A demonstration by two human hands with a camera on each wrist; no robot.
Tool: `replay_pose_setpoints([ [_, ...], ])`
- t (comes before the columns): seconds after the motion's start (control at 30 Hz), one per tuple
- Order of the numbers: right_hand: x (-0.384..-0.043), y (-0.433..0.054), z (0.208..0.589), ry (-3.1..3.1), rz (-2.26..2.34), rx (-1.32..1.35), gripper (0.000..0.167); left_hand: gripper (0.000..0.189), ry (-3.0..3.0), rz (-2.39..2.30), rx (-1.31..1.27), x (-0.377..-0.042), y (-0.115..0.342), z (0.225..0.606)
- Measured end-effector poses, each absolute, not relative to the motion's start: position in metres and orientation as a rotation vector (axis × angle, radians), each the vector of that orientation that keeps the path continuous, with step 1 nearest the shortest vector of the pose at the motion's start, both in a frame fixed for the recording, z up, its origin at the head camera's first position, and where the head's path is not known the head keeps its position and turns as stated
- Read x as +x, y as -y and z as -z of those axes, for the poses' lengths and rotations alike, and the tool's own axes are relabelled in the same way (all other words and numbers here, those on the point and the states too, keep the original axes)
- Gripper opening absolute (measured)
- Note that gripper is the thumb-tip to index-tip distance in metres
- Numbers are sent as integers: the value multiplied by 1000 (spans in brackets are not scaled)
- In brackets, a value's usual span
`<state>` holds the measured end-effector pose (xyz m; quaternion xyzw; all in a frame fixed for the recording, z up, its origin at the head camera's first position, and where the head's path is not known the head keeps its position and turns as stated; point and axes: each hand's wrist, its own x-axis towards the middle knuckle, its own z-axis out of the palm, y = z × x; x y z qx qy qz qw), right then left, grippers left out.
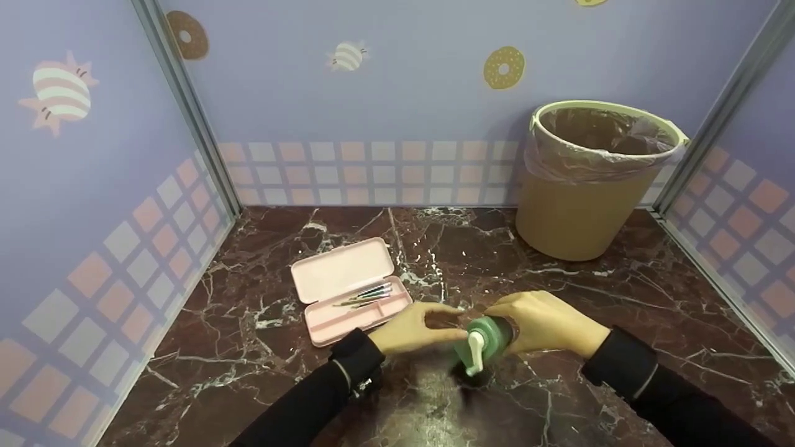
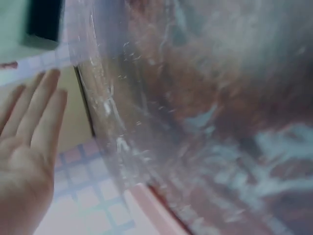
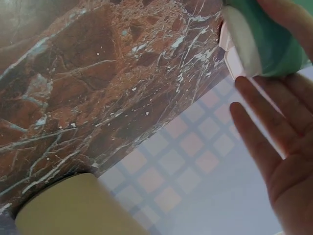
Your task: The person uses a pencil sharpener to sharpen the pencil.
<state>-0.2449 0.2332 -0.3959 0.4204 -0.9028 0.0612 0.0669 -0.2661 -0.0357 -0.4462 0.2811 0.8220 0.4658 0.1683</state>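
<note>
A green pump bottle [image 1: 494, 334] with a white pump nozzle [image 1: 476, 354] is held tilted above the dark marble surface. My right hand [image 1: 541, 320] grips its body from the right; in the right wrist view, the thumb and fingers [image 3: 266, 115] are around the green bottle [image 3: 281, 44]. My left hand [image 1: 411, 330] is beside the pump end, its fingertips close to the bottle; whether they touch cannot be told. The left wrist view shows that hand [image 2: 29, 147] with fingers extended. Left of it lies an open pink pencil case [image 1: 343, 273] with several pencils [image 1: 369, 295] inside.
A tan bin [image 1: 568, 214] lined with a plastic bag stands at the back right. Small white specks [image 1: 435, 267] are scattered on the marble surface [image 1: 261, 372] behind the hands. Patterned panels [image 1: 397, 99] enclose the back and both sides.
</note>
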Motion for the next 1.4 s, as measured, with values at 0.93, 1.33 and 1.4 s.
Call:
replay_pose_setpoints([
  [0.93,-247,-198,420,2658,5,1131,56,58,-2911,-590,1081,-262,3,446],
  [1.33,-248,-205,427,2696,-120,1102,62,56,-2909,-593,1067,-266,4,448],
  [1.4,-247,-208,429,2696,-187,1101,62,56,-2909,-587,1062,-267,4,448],
])
